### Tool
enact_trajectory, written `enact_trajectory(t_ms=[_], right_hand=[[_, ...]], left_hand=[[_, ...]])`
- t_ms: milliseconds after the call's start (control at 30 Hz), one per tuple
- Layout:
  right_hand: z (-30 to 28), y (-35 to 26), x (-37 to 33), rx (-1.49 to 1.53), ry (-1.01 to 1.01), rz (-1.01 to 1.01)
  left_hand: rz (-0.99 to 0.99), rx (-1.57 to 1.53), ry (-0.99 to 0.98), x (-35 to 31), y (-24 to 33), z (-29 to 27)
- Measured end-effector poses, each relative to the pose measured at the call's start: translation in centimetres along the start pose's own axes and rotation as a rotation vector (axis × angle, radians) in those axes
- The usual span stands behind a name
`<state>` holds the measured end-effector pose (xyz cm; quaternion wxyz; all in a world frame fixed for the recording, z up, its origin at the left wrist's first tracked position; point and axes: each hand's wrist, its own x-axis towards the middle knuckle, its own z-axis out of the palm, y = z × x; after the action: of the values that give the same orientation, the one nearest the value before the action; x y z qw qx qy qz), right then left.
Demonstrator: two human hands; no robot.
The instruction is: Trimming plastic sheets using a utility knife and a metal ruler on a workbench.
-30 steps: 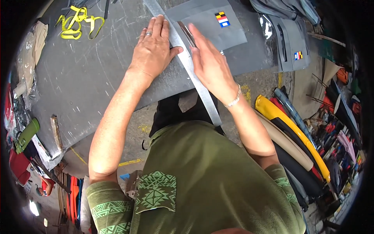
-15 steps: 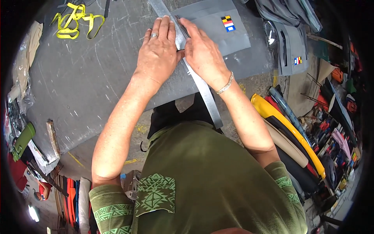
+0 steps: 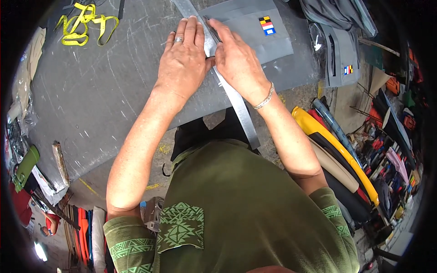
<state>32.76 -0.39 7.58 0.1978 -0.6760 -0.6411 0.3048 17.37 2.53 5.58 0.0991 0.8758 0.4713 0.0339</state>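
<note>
A long metal ruler lies slantwise over the table's front edge, its near end sticking out toward my body. My left hand rests flat on and beside it, ring on one finger, fingers stretched out. Just right of it my right hand lies with its index finger extended along the ruler and thumb against it; its other fingers are mostly hidden. Thin dark strips or edges show between that thumb and index finger. A flat grey fabric piece with a colourful flag patch extends under and beyond my right hand.
The dark scratched table carries a tangled yellow measuring tape at far left. Another grey piece with a flag patch lies at right, near folded grey material. Fabric rolls, one yellow, stand right of my arm. A wooden stick is at left.
Both hands and the ruler keep nearly the same place and pose. The view has shifted slightly, so the tape and the table appear a little farther left and up.
</note>
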Motion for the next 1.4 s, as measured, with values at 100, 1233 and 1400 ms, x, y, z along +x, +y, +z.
enact_trajectory(t_ms=[100,1233,1400], right_hand=[[0.0,0.1,0.0,-0.017,0.004,-0.011],[-1.2,-1.0,1.0,-0.15,-0.046,-0.033],[-2.8,-1.8,0.9,-0.156,-0.143,0.037]], left_hand=[[0.002,0.016,0.002,-0.1,0.1,0.0],[-0.001,0.04,0.039,0.2,0.2,0.5],[-0.008,0.057,0.021,0.2,0.3,0.4]])
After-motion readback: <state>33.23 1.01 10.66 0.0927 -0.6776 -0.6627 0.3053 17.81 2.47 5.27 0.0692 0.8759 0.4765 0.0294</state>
